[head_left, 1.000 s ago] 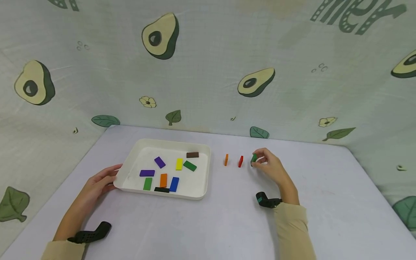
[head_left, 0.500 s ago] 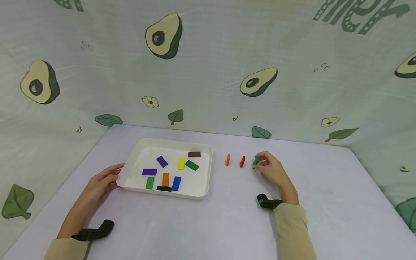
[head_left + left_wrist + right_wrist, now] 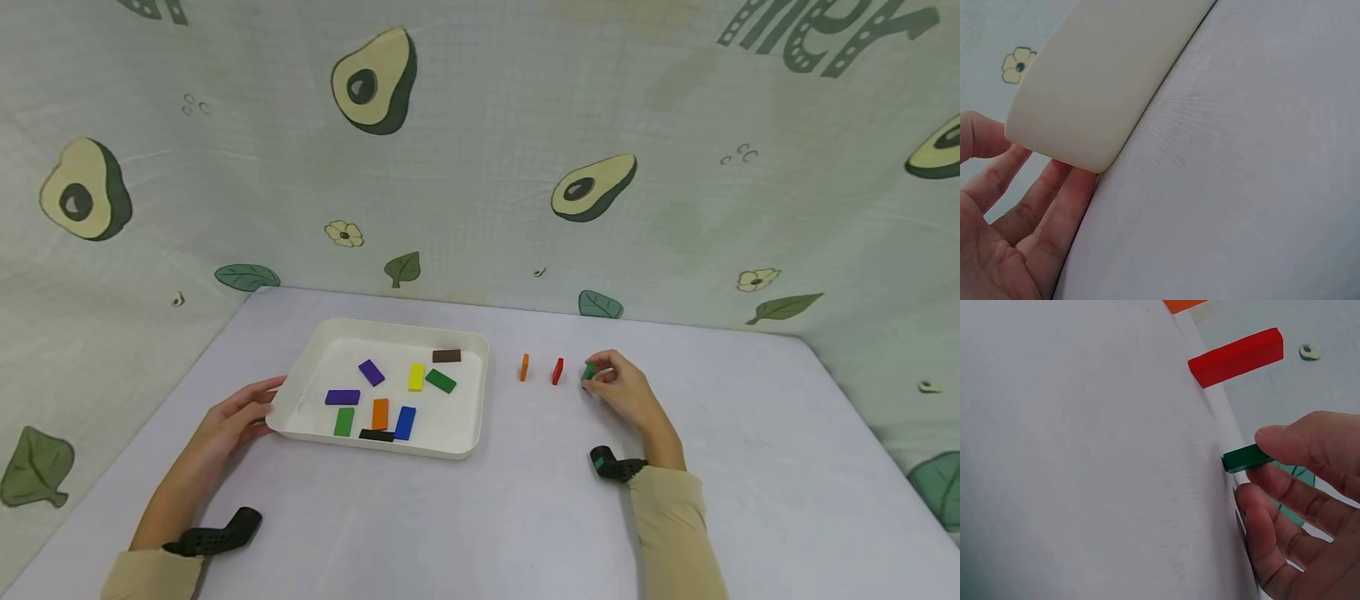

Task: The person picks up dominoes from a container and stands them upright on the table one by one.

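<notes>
In the head view, my right hand (image 3: 626, 392) pinches a dark green domino block (image 3: 1244, 459) between thumb and fingertips. The block is upright, its lower end at the tabletop. To its left a red domino block (image 3: 557, 372) and an orange domino block (image 3: 524, 367) stand on end, spaced apart in a row. My left hand (image 3: 228, 425) rests its fingertips against the left side of a white tray (image 3: 468, 446). From the left wrist, the thumb tip appears by the tray's rim and the other fingers lie fairly straight against its outer wall.
Inside the tray several loose blocks lie flat, among them a yellow block (image 3: 416, 377), a blue block (image 3: 405, 423), a brown block (image 3: 447, 356) and a black block (image 3: 377, 435). A white cloth covers the table (image 3: 480, 533). Behind it hangs an avocado-print curtain (image 3: 480, 167).
My right hand has lowered slightly toward the near side with the green domino block still pinched. The left hand stays at the tray; the whole view shifts a little.
</notes>
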Demonstrator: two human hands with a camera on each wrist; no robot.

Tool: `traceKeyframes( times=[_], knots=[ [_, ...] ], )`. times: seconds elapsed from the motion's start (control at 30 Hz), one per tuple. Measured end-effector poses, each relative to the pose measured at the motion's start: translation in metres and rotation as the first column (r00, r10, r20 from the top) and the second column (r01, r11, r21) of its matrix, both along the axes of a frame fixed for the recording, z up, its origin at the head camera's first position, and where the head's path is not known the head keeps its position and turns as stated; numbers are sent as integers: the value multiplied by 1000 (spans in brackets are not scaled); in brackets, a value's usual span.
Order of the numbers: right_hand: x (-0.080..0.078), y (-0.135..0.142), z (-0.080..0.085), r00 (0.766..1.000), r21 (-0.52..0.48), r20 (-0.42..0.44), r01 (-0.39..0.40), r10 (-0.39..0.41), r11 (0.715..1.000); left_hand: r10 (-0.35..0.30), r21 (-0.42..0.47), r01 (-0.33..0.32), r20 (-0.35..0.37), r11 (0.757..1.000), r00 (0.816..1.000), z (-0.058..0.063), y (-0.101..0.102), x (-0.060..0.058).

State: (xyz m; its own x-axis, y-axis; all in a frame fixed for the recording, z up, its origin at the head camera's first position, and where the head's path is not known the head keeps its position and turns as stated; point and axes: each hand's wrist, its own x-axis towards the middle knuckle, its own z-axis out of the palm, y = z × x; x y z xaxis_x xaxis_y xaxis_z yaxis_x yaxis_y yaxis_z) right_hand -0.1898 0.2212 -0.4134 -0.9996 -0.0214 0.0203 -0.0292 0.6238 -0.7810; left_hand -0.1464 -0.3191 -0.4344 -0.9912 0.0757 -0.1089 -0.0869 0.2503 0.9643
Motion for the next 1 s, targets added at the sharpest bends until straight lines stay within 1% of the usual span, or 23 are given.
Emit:
traceKeyframes(
  times=[0.23,0.4,0.6,0.7,0.87,1.0],
  knots=[
    [0,0,-1,1000,21,14,4,-4,1000,-2,31,2,-7,1000,1000,-3,-1,0],
    [-1,0,-1,1000,36,15,8,-9,999,-3,54,4,-15,999,1000,-2,0,0],
    [-1,0,1,1000,44,24,7,-8,999,-10,43,11,-24,999,1000,0,1,-1],
    [-1,0,1,1000,44,15,1,-2,999,-15,41,16,-22,999,1000,1,1,-2],
    [-3,-1,-1,1000,40,13,-4,3,999,-16,35,17,-21,999,1000,2,-1,-1],
    [-2,-2,-3,1000,35,23,6,-7,999,-29,44,30,-35,999,999,1,-2,-1]
  ],
)
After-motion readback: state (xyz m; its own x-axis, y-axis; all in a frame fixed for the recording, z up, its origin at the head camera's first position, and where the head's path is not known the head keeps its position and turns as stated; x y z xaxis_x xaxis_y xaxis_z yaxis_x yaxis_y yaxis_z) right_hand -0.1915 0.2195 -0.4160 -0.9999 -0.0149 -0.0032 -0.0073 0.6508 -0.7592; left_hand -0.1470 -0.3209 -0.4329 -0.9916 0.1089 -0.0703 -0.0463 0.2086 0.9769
